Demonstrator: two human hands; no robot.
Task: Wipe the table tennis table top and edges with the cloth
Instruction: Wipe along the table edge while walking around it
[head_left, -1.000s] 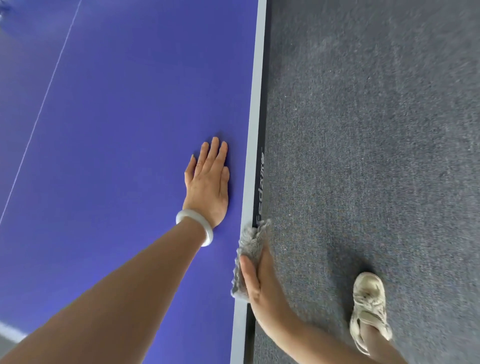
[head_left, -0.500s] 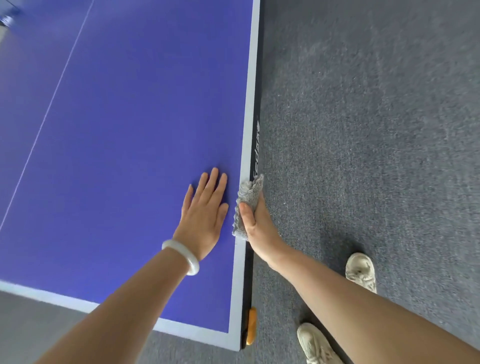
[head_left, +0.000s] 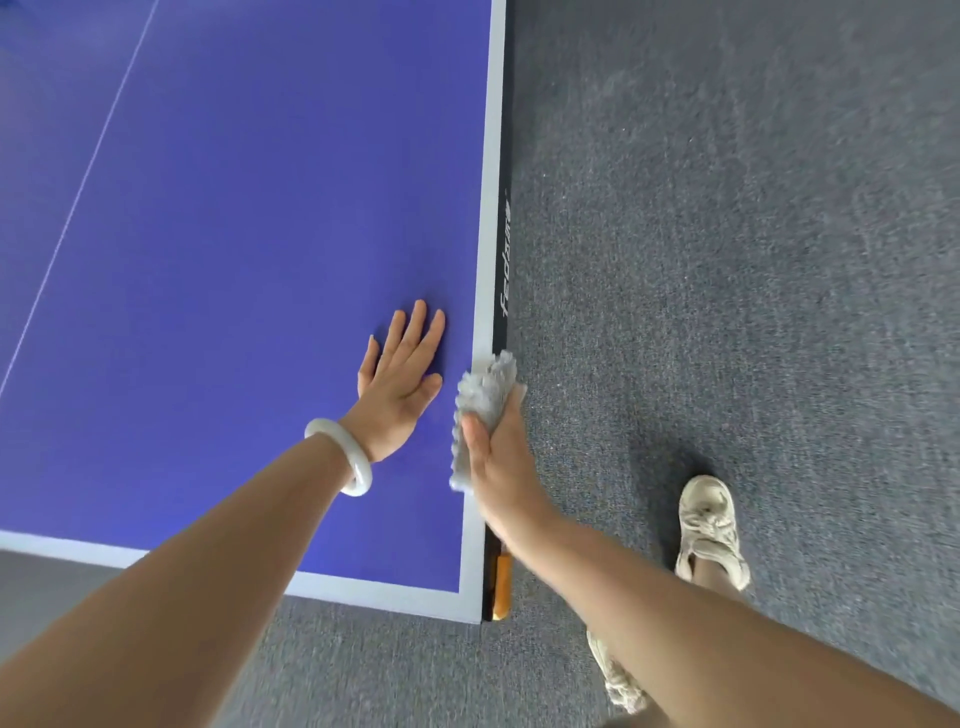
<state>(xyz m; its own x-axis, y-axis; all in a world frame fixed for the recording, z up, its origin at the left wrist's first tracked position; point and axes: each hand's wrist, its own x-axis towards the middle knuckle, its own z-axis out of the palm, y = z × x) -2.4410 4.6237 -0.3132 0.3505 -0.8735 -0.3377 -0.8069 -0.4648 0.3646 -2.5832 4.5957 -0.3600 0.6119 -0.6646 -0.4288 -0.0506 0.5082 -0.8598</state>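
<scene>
My right grip (head_left: 498, 462) is wrapped around the cloth (head_left: 480, 395), thumb on top, holding it over the counter (head_left: 234, 260) right at its side edge (head_left: 501, 234), near the corner. My left grip (head_left: 400, 379) lies flat on the blue top just beside it, fingers straight, holding nothing.

What worries me:
- The cloth is bunched, with a loose end sticking out ahead. I judge it could ride along the pale border alone and miss the dark side face.
- I can see only the thumb pinning it. If it snags on the edge, it may pull free and drop to the floor (head_left: 727, 260).
- The bare left palm is pressed on the top and may leave prints there.
- The bangle (head_left: 348, 457) sits low at the wrist and could knock the surface.
- My shoe (head_left: 711, 525) is near the corner with its orange piece (head_left: 502, 582), so a careless step could catch it.

I see no containers here, neither bucket nor bin.
</scene>
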